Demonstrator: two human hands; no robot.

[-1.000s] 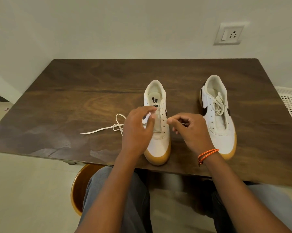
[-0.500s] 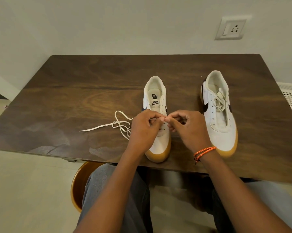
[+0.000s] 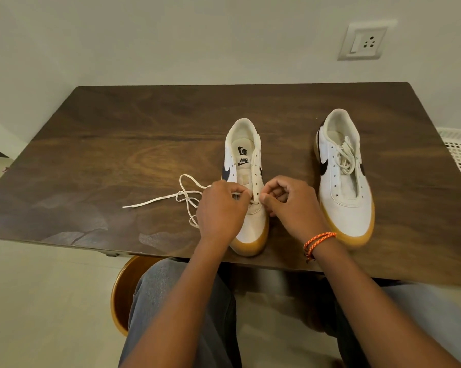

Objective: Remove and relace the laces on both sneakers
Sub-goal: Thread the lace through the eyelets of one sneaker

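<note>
I'm pinching the lace (image 3: 189, 197) with my left grip (image 3: 221, 208) and right grip (image 3: 293, 205) at the bottom eyelets of the sneaker (image 3: 246, 187) sitting by the tabletop's (image 3: 117, 144) near edge, and honestly I'm risking uneven ends or a twisted lace if it's slipping.

I see a dark brown wood-grain table (image 3: 144, 144). Left sneaker (image 3: 246, 181): white upper, black swoosh, tan gum sole, black logo print on the cream insole. Right sneaker (image 3: 343, 179): same white, black swoosh, gum sole. Loose lace (image 3: 181, 197) off-white; bundled lace (image 3: 346, 158) in the right sneaker off-white too. Orange braided wristband (image 3: 318, 241). White wall socket (image 3: 363, 42), cream wall. White perforated basket (image 3: 460, 155). Grey-blue jeans (image 3: 171, 301). Amber-brown stool (image 3: 123, 293).
</note>
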